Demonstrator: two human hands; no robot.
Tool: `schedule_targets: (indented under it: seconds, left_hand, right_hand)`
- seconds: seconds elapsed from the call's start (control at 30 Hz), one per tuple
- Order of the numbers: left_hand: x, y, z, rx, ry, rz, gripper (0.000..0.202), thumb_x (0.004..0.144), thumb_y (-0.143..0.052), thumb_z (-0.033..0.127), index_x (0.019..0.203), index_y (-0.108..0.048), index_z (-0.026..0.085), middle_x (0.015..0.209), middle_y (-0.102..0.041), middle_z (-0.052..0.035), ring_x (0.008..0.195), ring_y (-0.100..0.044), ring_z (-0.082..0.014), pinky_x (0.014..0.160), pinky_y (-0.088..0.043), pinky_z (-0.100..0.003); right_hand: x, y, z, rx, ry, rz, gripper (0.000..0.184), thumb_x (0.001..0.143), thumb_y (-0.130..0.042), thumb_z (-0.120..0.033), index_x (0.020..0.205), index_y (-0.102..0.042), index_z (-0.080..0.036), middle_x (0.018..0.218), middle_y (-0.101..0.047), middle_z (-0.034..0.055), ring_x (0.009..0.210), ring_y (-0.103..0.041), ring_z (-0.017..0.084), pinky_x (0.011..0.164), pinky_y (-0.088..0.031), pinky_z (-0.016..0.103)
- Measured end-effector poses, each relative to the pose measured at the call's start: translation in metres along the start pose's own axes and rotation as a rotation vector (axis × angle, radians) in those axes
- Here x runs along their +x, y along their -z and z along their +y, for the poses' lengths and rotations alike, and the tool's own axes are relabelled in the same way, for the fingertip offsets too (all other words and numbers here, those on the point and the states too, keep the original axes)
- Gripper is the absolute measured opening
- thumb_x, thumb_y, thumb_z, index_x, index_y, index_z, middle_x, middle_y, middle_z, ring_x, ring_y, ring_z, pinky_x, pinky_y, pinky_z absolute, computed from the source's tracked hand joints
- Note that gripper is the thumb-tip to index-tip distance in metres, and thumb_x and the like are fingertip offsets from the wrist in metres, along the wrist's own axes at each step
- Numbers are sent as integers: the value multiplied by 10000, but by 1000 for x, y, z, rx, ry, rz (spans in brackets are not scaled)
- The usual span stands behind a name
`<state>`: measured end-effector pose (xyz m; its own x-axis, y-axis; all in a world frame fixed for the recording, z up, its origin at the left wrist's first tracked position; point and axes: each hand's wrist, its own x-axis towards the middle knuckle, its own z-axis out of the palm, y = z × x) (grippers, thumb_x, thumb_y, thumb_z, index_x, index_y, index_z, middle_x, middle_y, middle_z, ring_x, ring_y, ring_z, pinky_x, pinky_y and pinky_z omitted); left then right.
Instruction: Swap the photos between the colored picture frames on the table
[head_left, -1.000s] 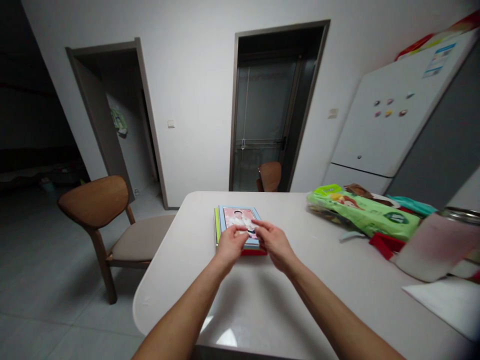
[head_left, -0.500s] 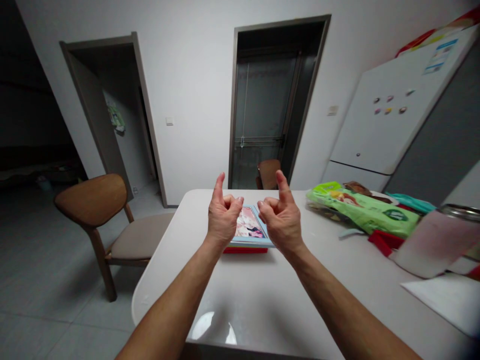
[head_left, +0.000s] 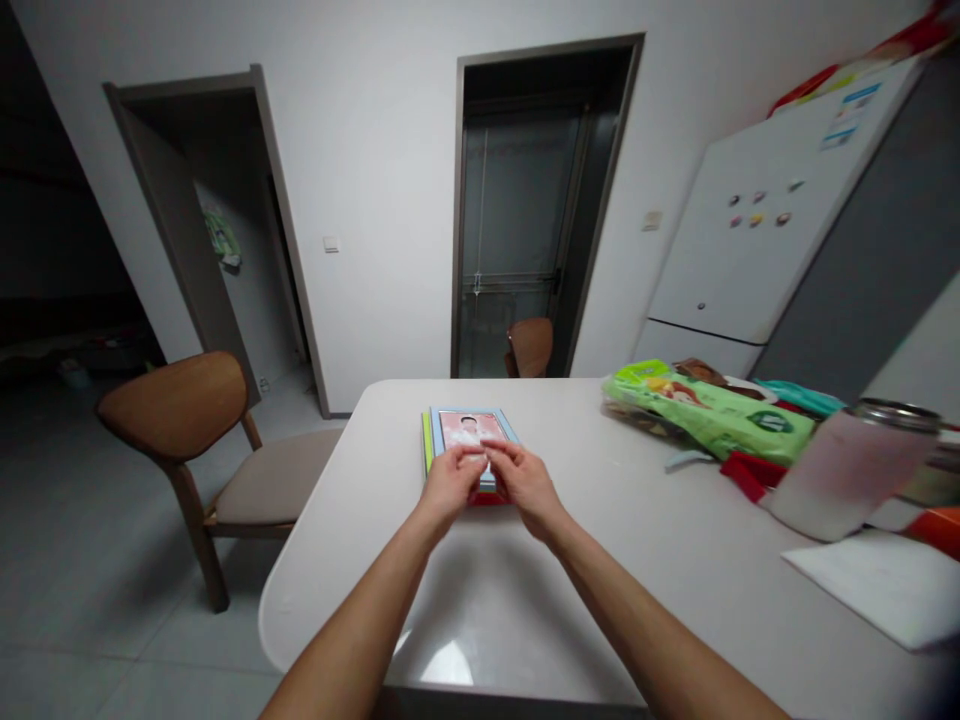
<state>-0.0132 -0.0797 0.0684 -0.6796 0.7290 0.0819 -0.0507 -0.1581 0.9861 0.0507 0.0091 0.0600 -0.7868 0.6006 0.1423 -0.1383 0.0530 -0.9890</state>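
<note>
Head view: left hand (head_left: 448,487) and right hand (head_left: 526,488) above a blue-framed picture (head_left: 457,424) on a glossy white table (head_left: 637,530).
Fingers bend inward, tips touching or nearly so; I cannot tell whether they hold anything. The picture tops a stack (head_left: 427,442) with lime and red edges, towards the table's far side. To the right are a green packet (head_left: 712,412), a pinkish bottle (head_left: 840,480) and a white sheet (head_left: 877,583). A wooden chair (head_left: 180,408) stands left on grey floor tiles (head_left: 82,560); a second chair back (head_left: 531,348) shows beyond the table. Behind, a white wall (head_left: 375,150) has two dark doorways (head_left: 525,210), and a white fridge (head_left: 694,245) with magnets (head_left: 756,220) stands at right.
</note>
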Motion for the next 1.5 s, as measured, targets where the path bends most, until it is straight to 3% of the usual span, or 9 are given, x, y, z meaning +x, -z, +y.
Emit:
schedule_targets:
  seconds: [0.13,0.4,0.57,0.77,1.0,1.1,1.2,1.3,1.5]
  left_hand:
    - [-12,15,-40,72,187,-46,458,582,-526,593,490,-462,150,356,-418,50,289,-324,-47,330,-181,-177]
    - [-17,15,-62,145,372,-111,584,648,-279,712,412,-326,179,338,-379,51,270,-287,-47,327,-130,-168]
    - [-7,-2,-23,108,373,-242,641,695,-117,711,396,-318,180,334,-347,42,280,-265,-50,330,-161,-171]
    - [0,-24,45,71,266,-338,704,659,95,712,395,-311,202,307,-311,30,292,-274,-56,335,-211,-159]
    - [1,-28,36,166,205,-278,689,679,75,698,370,-295,204,297,-277,38,276,-240,-53,319,-187,-168]
    - [8,-24,24,468,2,-149,658,709,22,668,423,-350,207,358,-366,23,305,-325,-91,337,-275,-215]
    - [14,-13,4,951,-297,116,391,764,-320,497,688,-522,171,732,-589,-62,704,-553,-201,636,-429,-313]
    - [18,1,-21,1054,-350,166,277,642,-569,258,896,-535,153,1021,-552,-101,1015,-452,-262,873,-332,-382]
    - [12,12,-44,1086,-377,127,363,639,-552,60,980,-524,182,1147,-493,-71,1156,-330,-217,974,-239,-378]
  right_hand:
    - [-14,13,47,-55,-142,-74,436,709,-393,-517,512,-482,-138,362,-402,-55,287,-314,38,293,-216,172]
    - [-20,21,63,-76,-296,-46,579,782,-223,-544,369,-370,-166,272,-341,-53,223,-271,36,262,-195,170]
    - [-5,25,17,36,-303,-103,571,761,-187,-601,410,-336,-177,293,-353,-59,232,-254,42,261,-197,178]
    - [1,23,-48,241,-41,-326,574,694,-174,-691,434,-269,-188,295,-304,-77,253,-217,33,262,-155,167]
    - [4,20,-41,53,-54,-224,579,709,-157,-677,419,-287,-193,307,-300,-67,270,-229,38,289,-185,183]
    - [5,24,-38,-195,-112,64,566,721,-295,-625,424,-416,-158,378,-413,-34,379,-397,52,391,-311,173]
    - [3,30,-34,-294,-168,272,360,722,-495,-456,652,-570,-111,691,-582,27,667,-538,101,596,-414,197]
    - [0,33,-24,-280,-159,317,285,798,-445,-316,1020,-496,-145,1022,-526,59,859,-527,149,728,-446,339]
    - [5,34,0,-160,-98,458,287,754,-500,-316,950,-533,-108,902,-584,60,776,-559,165,665,-461,312]
